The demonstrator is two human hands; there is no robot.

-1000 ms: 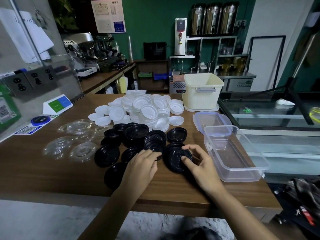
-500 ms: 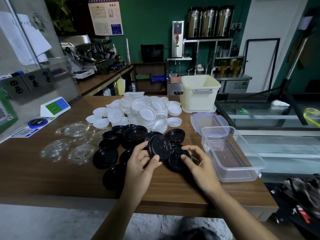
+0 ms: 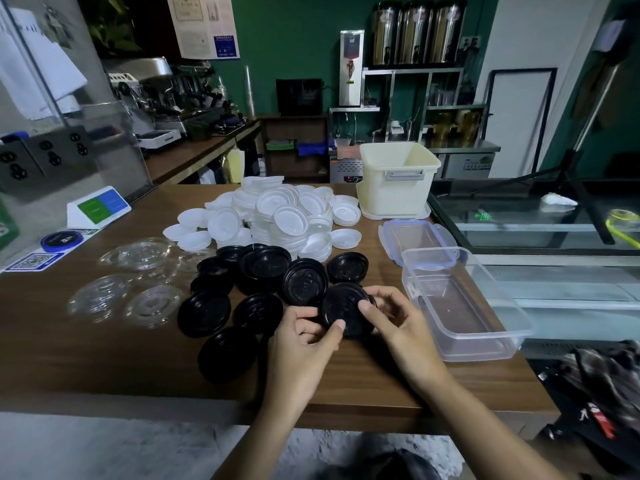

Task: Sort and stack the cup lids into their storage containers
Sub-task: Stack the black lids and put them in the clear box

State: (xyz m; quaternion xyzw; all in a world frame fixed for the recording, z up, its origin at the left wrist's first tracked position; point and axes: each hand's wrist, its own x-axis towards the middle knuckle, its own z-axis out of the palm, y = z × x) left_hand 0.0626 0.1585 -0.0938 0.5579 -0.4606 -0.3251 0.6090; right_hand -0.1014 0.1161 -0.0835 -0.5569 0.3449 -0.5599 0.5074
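Observation:
Both hands hold a black cup lid [image 3: 343,308] just above the wooden table [image 3: 104,355]. My left hand [image 3: 304,344] pinches its near left rim with thumb and fingers. My right hand [image 3: 394,320] grips its right side, thumb on top. Several more black lids [image 3: 270,265] lie scattered behind and to the left. A heap of white lids [image 3: 277,216] sits farther back. Clear lids [image 3: 138,278] lie at the left. An open clear plastic container [image 3: 460,306] stands right of my hands.
A cream bin [image 3: 394,181] stands at the back right. The clear container's lid [image 3: 415,237] lies flat behind it. A small sign [image 3: 98,206] and a blue puck [image 3: 62,240] are at the left. A glass display case [image 3: 540,230] borders the table's right edge.
My left hand lifted a black lid from the pile and carried it right. It now sits on the lid in my right hand, both hands gripping it.

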